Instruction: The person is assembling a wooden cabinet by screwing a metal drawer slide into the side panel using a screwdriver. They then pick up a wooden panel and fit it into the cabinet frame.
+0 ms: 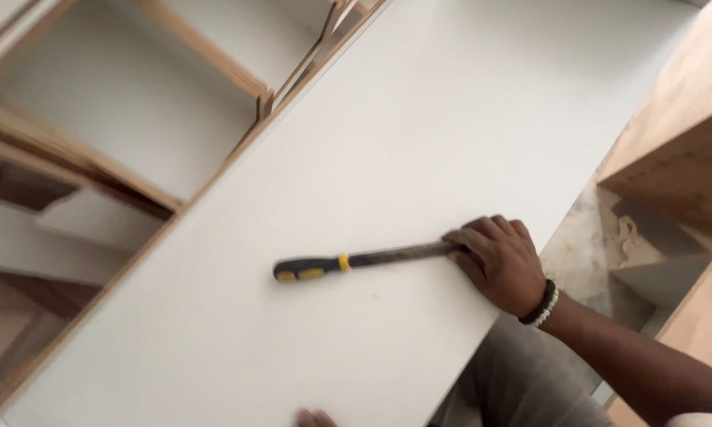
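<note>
right grip [500, 261]: bare arm | wrist: black and white beaded bracelets [543, 304] | legs: grey trousers [522, 383]

The file's [372, 258] far end is hidden under the right hand [502, 265]; the left hand [316, 417] is cut off by the bottom edge.

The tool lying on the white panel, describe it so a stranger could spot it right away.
A large white panel runs diagonally across the view. On it lies a long hand tool, its metal end under the right hand. Its black handle with yellow accents sets it apart.
</note>
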